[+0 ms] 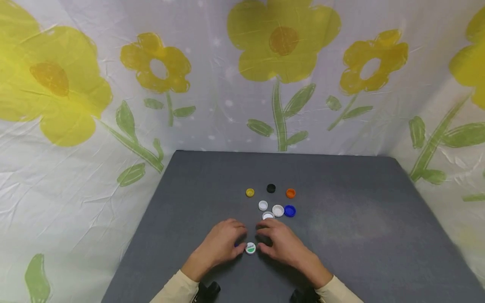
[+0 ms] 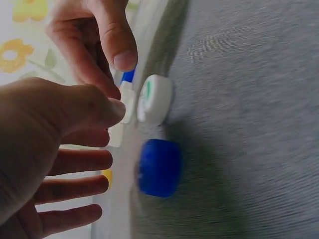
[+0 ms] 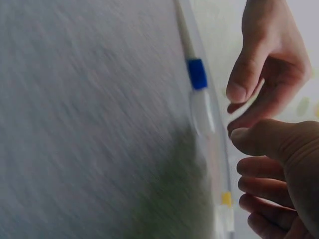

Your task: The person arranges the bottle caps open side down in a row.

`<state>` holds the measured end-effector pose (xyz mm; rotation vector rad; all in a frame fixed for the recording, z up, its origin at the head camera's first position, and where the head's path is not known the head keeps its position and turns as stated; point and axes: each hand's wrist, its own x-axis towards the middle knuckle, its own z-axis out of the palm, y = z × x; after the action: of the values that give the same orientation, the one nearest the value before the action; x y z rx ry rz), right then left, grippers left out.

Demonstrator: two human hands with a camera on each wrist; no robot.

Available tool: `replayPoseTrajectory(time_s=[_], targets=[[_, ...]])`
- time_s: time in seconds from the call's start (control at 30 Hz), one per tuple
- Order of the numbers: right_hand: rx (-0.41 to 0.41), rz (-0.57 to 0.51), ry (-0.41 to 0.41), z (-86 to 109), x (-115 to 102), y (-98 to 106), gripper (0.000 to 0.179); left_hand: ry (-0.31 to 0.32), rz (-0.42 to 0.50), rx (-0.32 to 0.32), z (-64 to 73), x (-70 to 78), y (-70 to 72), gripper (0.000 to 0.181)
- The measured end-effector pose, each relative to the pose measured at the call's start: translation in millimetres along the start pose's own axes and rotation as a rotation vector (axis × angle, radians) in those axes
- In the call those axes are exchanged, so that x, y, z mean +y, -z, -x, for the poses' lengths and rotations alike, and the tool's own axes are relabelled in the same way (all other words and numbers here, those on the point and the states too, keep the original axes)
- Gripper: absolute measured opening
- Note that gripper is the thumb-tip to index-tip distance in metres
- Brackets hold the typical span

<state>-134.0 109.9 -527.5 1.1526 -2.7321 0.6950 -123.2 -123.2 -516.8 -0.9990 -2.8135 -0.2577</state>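
Note:
A white bottle cap with a green print [image 1: 250,248] lies on the grey table between my two hands. My left hand [image 1: 223,240] hovers at its left, fingers relaxed and apart, holding nothing. Beside the white cap sits a blue cap [image 2: 160,168], mostly hidden by the left thumb in the head view. On the other side my right hand [image 1: 283,243] is held low with loosely bent fingers and nothing in them. Past its fingertips a white cap [image 1: 268,215] is partly covered. Both caps near the hands, the printed white cap [image 3: 202,112] and the blue cap [image 3: 197,73], rest on the tabletop.
Farther back lie a yellow cap [image 1: 250,192], a black cap [image 1: 270,188] and an orange cap [image 1: 290,193]. Nearer are a small white cap [image 1: 263,205], a larger white cap [image 1: 278,210] and a blue cap [image 1: 289,211]. A flowered curtain [image 1: 219,105] surrounds the table [image 1: 360,231].

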Motion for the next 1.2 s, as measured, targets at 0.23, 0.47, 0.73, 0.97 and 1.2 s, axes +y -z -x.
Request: replayPoseTrajectory(time_s=[0.23, 0.47, 0.73, 0.97, 1.2], targets=[[0.091, 0.057, 0.013, -4.1, 18.3, 12.3, 0.035, 0.026, -0.021, 0.028, -15.8, -5.8, 9.5, 0.033], [0.126, 0.083, 0.003, -9.3, 34.3, 24.1, 0.037, 0.023, -0.023, 0.053, -33.7, -7.3, 14.3, 0.031], [0.090, 0.100, -0.008, -16.4, 48.4, 32.0, 0.036, 0.043, -0.025, 0.019, -54.1, -6.4, 7.4, 0.028], [0.070, 0.146, 0.026, -21.8, 58.3, 31.9, 0.037, 0.057, -0.040, -0.024, -68.2, -4.6, -1.5, 0.022], [0.021, 0.133, 0.035, -26.2, 63.3, 28.7, 0.038, 0.078, -0.044, -0.081, -78.5, -2.1, -8.8, 0.021]])
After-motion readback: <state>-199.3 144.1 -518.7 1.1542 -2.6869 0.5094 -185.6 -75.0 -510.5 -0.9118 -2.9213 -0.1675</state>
